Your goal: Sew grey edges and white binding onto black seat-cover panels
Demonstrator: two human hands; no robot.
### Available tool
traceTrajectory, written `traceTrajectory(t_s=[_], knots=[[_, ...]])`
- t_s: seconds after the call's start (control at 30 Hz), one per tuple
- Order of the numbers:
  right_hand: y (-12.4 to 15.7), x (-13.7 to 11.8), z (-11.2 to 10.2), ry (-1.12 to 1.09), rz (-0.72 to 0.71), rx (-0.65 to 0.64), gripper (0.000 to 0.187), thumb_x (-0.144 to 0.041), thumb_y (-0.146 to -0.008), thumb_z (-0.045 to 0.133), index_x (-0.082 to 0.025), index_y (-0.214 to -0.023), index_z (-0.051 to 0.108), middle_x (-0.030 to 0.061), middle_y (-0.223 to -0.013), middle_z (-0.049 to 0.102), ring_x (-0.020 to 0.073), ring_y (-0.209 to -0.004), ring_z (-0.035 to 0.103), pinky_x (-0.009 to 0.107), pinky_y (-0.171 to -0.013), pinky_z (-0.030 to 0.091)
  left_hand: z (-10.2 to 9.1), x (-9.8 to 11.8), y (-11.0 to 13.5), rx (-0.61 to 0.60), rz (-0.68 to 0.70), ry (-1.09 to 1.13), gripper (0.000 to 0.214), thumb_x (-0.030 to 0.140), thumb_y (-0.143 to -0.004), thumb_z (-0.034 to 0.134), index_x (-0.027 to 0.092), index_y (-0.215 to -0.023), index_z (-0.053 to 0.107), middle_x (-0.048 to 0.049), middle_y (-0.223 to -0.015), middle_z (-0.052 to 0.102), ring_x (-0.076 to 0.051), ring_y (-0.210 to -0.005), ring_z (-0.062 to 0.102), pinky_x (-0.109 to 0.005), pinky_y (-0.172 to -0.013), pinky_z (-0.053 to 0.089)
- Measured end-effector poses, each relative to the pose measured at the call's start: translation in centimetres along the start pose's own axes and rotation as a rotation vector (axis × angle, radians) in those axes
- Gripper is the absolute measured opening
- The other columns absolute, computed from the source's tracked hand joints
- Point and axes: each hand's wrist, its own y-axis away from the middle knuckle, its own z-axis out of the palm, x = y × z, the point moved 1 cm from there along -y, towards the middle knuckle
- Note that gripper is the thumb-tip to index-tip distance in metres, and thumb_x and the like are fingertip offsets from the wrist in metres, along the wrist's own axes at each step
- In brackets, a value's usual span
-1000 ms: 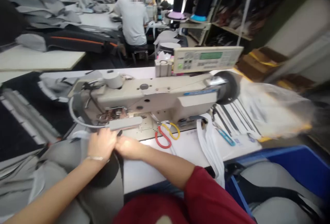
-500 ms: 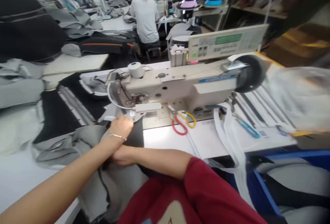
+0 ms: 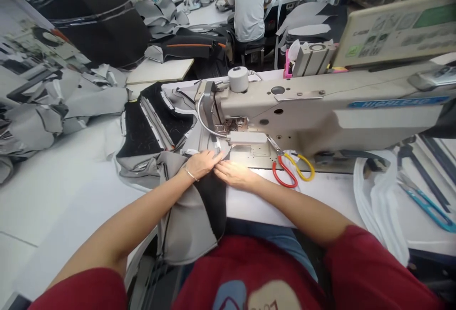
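My left hand [image 3: 202, 163] and my right hand [image 3: 233, 174] lie side by side, fingers stretched flat, pressing a grey and black fabric piece [image 3: 192, 210] onto the bed of a beige sewing machine [image 3: 320, 110]. The fingertips meet just in front of the needle area [image 3: 223, 146]. The fabric drapes off the table's front edge toward my lap. A thin bracelet is on my left wrist.
Red and yellow handled scissors [image 3: 290, 172] lie right of my right hand. White straps [image 3: 377, 200] and blue snips [image 3: 427, 205] lie further right. Black and grey fabric piles [image 3: 149, 124] sit at left. A person in a white shirt [image 3: 249, 3] sits at the back.
The camera has moved closer and left. My right hand came out from under my left forearm and now lies beside the left hand at the needle.
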Motion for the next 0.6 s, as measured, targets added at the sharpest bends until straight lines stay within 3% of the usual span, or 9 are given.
traceTrajectory(t_s=[0.13, 0.27, 0.43, 0.6], knots=[[-1.0, -0.7, 1.9, 0.025, 0.083, 0.009, 0.028, -0.009, -0.084, 0.031, -0.004, -0.103, 0.051, 0.0195, -0.106, 0.053, 0.0201, -0.100, 0.047, 0.039, -0.086, 0.037, -0.6, -0.1, -0.6, -0.155, -0.004, 0.034, 0.032, 0.022, -0.085, 0.034, 0.025, -0.115, 0.044, -0.0043, -0.079, 0.055, -0.016, -0.072, 0.054, -0.022, -0.053, 0.036], [-0.7, -1.2, 1.8, 0.012, 0.119, -0.040, 0.025, -0.008, -0.078, 0.039, -0.002, -0.094, 0.056, 0.0192, -0.100, 0.057, 0.0215, -0.101, 0.048, 0.034, -0.091, 0.036, -1.4, 0.8, -1.6, -0.285, -0.047, 0.095, 0.025, 0.025, -0.084, 0.035, 0.022, -0.104, 0.049, -0.0041, -0.079, 0.058, -0.017, -0.070, 0.057, -0.024, -0.055, 0.042], [-0.5, -0.6, 1.4, -0.044, 0.188, -0.045, 0.024, -0.008, -0.077, 0.040, -0.003, -0.093, 0.058, 0.0170, -0.094, 0.059, 0.0206, -0.094, 0.051, 0.032, -0.088, 0.039, -1.9, 1.8, -2.7, -0.372, -0.099, 0.158, 0.024, 0.021, -0.084, 0.033, 0.018, -0.101, 0.049, -0.0072, -0.083, 0.060, -0.018, -0.074, 0.060, -0.027, -0.060, 0.045], [-0.2, 0.9, 1.8, -0.079, 0.225, 0.021, 0.025, -0.009, -0.079, 0.039, -0.003, -0.093, 0.058, 0.0165, -0.095, 0.059, 0.0193, -0.096, 0.051, 0.033, -0.094, 0.034, -2.0, 1.6, -4.5, -0.404, -0.135, 0.233, 0.025, 0.019, -0.084, 0.033, 0.014, -0.097, 0.054, -0.0112, -0.087, 0.061, -0.020, -0.080, 0.059, -0.032, -0.066, 0.046]])
